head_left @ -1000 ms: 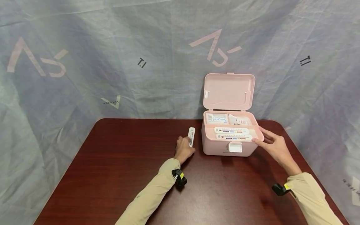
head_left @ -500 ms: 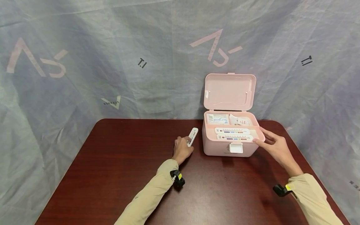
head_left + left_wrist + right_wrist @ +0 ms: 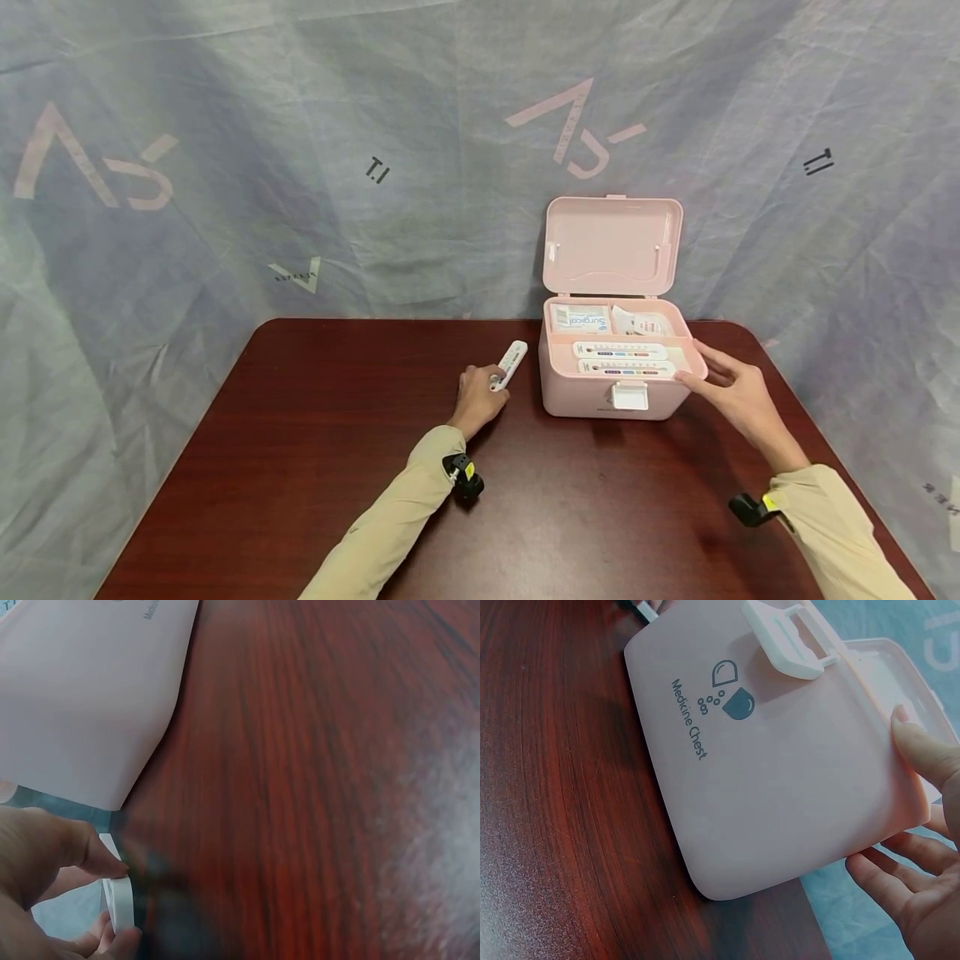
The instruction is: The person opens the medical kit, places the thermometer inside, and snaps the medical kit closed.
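Left of the box, my left hand (image 3: pixel 480 400) pinches the lower end of a white thermometer (image 3: pixel 512 362), which slants away to the far right. In the left wrist view, thumb and fingers hold the thermometer (image 3: pixel 122 904) by its edges. The pink medicine chest (image 3: pixel 573 398) stands with its lid (image 3: pixel 612 247) raised. My right hand (image 3: pixel 742 400) grips its right side, thumb on the front corner of the rim and fingers against the outer wall, as the right wrist view shows. Two similar thermometers, a rear one (image 3: pixel 619 351) and a front one (image 3: pixel 626 367), lie in the front compartment.
A packet marked Surgical (image 3: pixel 581 318) fills the chest's back left compartment, and white packets (image 3: pixel 641 322) sit in the back right one. A white latch (image 3: pixel 629 395) hangs at the chest's front. Behind the dark wooden table (image 3: pixel 337 400) hangs a grey cloth (image 3: pixel 420 167).
My left hand has moved slightly left and nearer with the thermometer, whose far end now leans more to the right. My right hand stays on the chest.
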The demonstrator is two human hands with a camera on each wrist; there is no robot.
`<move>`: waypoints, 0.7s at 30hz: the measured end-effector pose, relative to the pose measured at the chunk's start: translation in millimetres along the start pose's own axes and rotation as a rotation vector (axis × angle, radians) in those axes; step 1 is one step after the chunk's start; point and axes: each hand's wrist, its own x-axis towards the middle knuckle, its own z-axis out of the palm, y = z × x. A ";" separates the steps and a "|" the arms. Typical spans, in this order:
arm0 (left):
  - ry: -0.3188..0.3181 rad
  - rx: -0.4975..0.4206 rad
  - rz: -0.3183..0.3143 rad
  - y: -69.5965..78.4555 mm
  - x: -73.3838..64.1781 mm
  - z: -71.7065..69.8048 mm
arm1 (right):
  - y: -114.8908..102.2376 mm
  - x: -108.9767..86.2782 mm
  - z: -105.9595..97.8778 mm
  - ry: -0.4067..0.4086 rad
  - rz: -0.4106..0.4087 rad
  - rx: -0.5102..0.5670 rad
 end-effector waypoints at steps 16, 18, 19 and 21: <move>-0.028 -0.053 -0.024 -2.9 0.8 -8.6 | 4.1 1.5 0.4 -0.005 0.006 -0.009; -0.032 -0.053 -0.021 -2.1 1.0 -10.6 | 4.4 1.7 0.1 -0.004 0.007 -0.013; -0.034 -0.052 -0.021 -1.6 1.2 -11.5 | 4.5 1.8 0.0 -0.003 0.006 -0.015; -0.031 -0.048 -0.011 -1.3 1.3 -13.4 | 4.6 1.9 0.1 -0.005 0.005 -0.015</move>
